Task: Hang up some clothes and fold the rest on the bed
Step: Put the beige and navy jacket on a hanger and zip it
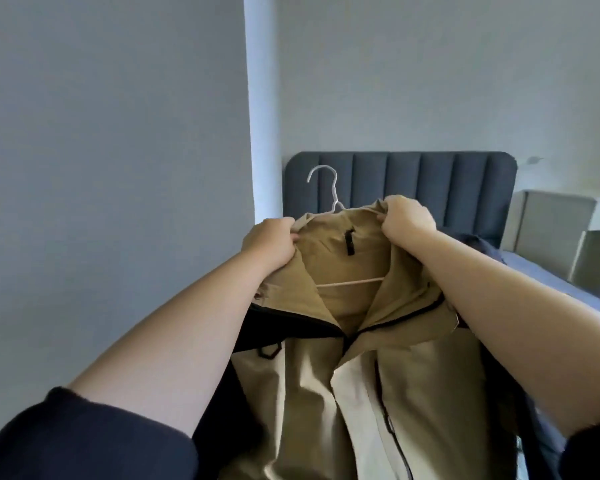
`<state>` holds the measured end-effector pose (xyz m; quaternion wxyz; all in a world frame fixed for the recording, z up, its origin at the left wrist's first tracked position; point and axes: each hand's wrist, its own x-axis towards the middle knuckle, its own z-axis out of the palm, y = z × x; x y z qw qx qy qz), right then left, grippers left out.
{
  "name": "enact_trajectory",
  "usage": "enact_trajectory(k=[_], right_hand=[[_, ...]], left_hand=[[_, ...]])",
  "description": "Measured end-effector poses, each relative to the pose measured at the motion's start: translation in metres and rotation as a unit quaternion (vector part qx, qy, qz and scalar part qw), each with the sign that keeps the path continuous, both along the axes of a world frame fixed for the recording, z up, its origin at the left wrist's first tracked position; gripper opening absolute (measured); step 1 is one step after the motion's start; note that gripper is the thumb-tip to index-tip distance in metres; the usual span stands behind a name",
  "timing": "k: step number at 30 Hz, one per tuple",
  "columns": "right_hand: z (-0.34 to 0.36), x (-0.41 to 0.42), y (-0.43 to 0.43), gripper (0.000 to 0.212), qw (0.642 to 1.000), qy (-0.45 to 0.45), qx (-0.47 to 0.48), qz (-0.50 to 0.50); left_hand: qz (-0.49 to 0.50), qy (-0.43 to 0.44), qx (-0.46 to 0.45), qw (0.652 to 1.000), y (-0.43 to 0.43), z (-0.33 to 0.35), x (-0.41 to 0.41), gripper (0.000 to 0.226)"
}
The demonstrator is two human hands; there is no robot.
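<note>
At the middle of the view, in front of the bed, the left hand (269, 242) pinches the left edge of a jacket's collar (340, 216), fingers curled over the fabric and thumb underneath. The right hand (407, 216) grips the collar's right edge in the same way, knuckles up and fingers folded round the cloth. Both bare forearms reach forward from dark sleeves (84, 438) at the lower corners.

Between the hands the tan jacket (326, 393) is held up on a white hanger (350, 282). The jacket's long axis runs up and down: the collar is at the top, toward the headboard, and the body drops toward the bottom edge, where the hem is out of view. The open front faces the person, showing the lining with a black loop (349, 242) at the back of the neck. A dark zipper (394, 431) runs down the right front panel. Dark navy fabric (291, 323) shows along the jacket's sides under both arms. The hanger's lower bar lies across the opening from left to right, its right end a little higher. Its hook rises above the collar and curls over to the left.

Behind stands a blue padded headboard (430, 181) with upright ribs. The bed (541, 275), under a blue sheet, extends to the right, with a dark garment (478, 244) lying on it just past the right wrist. A pale cabinet (551, 216) stands beside the bed at the right edge. A grey wall (101, 168) fills the left half.
</note>
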<state>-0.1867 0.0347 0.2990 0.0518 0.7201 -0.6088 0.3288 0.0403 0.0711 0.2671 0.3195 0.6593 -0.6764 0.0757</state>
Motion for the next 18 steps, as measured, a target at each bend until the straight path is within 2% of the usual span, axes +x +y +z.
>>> enact_trajectory(k=[3,7,11,14,16,18], right_hand=[[-0.086,-0.02,-0.025,0.015,0.997,0.025,0.058,-0.039],[-0.184,-0.044,-0.047,0.019,0.994,0.073,0.066,-0.053],[-0.261,-0.046,-0.049,0.035,0.986,0.142,0.031,-0.082],[-0.314,-0.032,-0.029,0.038,0.995,0.102,0.01,0.011],[-0.346,-0.024,-0.014,0.027,0.992,0.033,0.094,0.075],[-0.375,-0.021,-0.001,0.024,0.966,-0.034,0.234,0.103]], left_hand=[[0.008,0.02,0.066,0.998,-0.025,-0.084,-0.028,0.018],[0.025,0.083,0.115,0.99,-0.043,-0.175,-0.059,0.016],[0.028,0.096,0.067,0.993,-0.049,-0.24,-0.081,0.035],[-0.026,0.124,-0.017,0.992,-0.035,-0.282,-0.097,0.032],[-0.033,0.17,-0.024,0.985,-0.022,-0.309,-0.103,0.02],[-0.014,0.221,0.09,0.971,-0.007,-0.338,-0.104,0.012]])
